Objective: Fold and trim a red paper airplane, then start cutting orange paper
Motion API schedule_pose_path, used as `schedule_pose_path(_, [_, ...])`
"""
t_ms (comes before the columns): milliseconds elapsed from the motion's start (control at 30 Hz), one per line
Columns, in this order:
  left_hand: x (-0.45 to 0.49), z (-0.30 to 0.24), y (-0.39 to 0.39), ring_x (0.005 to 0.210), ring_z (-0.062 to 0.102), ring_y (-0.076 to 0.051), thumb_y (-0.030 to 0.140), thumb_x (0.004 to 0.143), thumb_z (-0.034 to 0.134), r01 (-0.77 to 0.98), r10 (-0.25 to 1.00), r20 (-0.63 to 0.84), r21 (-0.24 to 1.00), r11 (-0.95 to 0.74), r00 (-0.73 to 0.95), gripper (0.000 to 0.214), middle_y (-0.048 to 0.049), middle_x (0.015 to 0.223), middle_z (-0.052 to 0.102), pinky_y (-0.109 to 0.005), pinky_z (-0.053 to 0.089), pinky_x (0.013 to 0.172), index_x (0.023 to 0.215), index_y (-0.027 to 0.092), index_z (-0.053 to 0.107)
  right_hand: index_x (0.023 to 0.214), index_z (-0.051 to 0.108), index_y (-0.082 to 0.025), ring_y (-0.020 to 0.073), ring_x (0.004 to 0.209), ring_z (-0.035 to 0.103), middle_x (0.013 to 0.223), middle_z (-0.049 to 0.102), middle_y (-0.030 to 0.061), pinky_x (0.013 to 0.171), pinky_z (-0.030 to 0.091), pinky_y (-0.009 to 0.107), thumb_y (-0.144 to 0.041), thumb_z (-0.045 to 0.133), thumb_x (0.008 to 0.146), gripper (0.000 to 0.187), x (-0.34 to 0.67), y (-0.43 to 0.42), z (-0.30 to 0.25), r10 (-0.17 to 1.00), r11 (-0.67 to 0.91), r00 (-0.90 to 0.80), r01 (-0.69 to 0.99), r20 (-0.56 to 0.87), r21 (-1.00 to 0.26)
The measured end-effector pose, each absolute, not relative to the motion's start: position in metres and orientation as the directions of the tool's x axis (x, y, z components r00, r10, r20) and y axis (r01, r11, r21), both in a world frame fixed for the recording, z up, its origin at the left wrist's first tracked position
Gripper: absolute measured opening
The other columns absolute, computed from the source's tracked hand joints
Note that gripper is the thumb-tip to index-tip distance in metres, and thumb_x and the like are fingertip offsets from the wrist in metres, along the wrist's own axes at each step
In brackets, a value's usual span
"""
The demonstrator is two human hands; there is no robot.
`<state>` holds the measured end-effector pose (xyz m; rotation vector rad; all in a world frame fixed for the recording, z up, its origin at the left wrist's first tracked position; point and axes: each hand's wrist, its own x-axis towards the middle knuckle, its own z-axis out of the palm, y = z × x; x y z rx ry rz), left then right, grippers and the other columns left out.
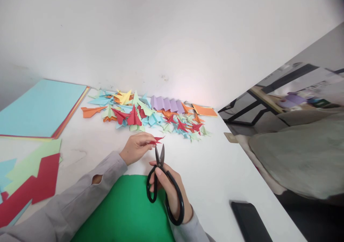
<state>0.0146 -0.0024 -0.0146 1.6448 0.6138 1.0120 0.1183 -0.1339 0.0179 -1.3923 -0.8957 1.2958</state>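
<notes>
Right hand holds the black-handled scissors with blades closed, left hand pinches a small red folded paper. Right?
One error: the head view shows the blades open, not closed. The right hand does hold the black-handled scissors, and the left hand pinches the small red folded paper.

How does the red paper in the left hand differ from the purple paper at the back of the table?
Size: the red paper is small, while the purple paper is clearly larger.
Shape: the red paper shows thin, pointed tips; the purple paper is pleated in zigzag folds.
Place: the red paper is pinched in the left hand, while the purple paper sits among the paper planes.
Both are coloured paper.
</notes>
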Motion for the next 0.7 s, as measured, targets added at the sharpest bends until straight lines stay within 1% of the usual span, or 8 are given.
schedule_pose_path(133, [0.0126, -0.0117, -0.0012, 0.088, 0.061, -0.019, 0.02, 0.073, 0.061, -0.009, 0.801, 0.357, 0.916, -0.402, 0.481, 0.013, -0.0094, 0.095, 0.064, -0.029, 0.055, 0.068, 0.082, 0.02, 0.07, 0.101, 0.059, -0.014, 0.012, 0.048, 0.054, 0.062, 0.059, 0.0, 0.048, 0.043, 0.024, -0.05, 0.052, 0.08, 0.042, 0.1186, -0.1336, 0.019, 0.955, -0.241, 0.153, -0.105, -0.255, -0.965])
schedule_pose_path(333, [0.0119, -0.0104, 0.0002, 0.089, 0.062, -0.019, 0.016, 0.074, 0.059, 0.065, 0.761, 0.451, 0.84, -0.538, 0.467, 0.015, -0.0087, 0.093, 0.066, -0.032, 0.051, 0.08, 0.081, 0.021, 0.07, 0.098, 0.06, -0.014, 0.0112, 0.046, 0.054, 0.059, 0.059, -0.0005, 0.044, 0.041, 0.022, -0.052, 0.051, 0.08, 0.043, 0.1186, -0.1331, 0.0203, 0.942, -0.284, 0.154, -0.105, -0.297, -0.953])
schedule_pose_path(433, [0.0116, -0.0115, -0.0001, 0.089, 0.062, -0.018, 0.015, 0.076, 0.056, 0.068, 0.709, 0.503, 0.791, -0.608, 0.493, 0.017, -0.0088, 0.095, 0.065, -0.033, 0.05, 0.08, 0.084, 0.021, 0.07, 0.098, 0.06, -0.014, 0.011, 0.044, 0.054, 0.057, 0.057, -0.0013, 0.043, 0.04, 0.022, -0.053, 0.052, 0.079, 0.044, 0.1188, -0.1331, 0.022, 0.931, -0.313, 0.163, -0.098, -0.326, -0.945])
schedule_pose_path(533, [0.011, -0.0141, -0.001, 0.091, 0.061, -0.018, 0.015, 0.078, 0.053, 0.061, 0.673, 0.525, 0.763, -0.643, 0.521, 0.02, -0.0087, 0.101, 0.063, -0.035, 0.05, 0.082, 0.088, 0.022, 0.069, 0.096, 0.061, -0.013, 0.011, 0.043, 0.053, 0.056, 0.056, -0.0017, 0.041, 0.04, 0.022, -0.053, 0.052, 0.078, 0.045, 0.119, -0.1333, 0.0243, 0.928, -0.32, 0.178, -0.075, -0.328, -0.944])
schedule_pose_path(700, [0.0106, -0.0181, -0.002, 0.094, 0.06, -0.017, 0.016, 0.08, 0.052, 0.039, 0.658, 0.553, 0.75, -0.66, 0.511, 0.02, -0.0089, 0.107, 0.06, -0.036, 0.05, 0.084, 0.09, 0.023, 0.068, 0.092, 0.062, -0.012, 0.01, 0.04, 0.05, 0.051, 0.052, -0.0029, 0.038, 0.038, 0.021, -0.054, 0.05, 0.079, 0.045, 0.118, -0.1338, 0.0271, 0.932, -0.309, 0.202, -0.001, -0.302, -0.951])
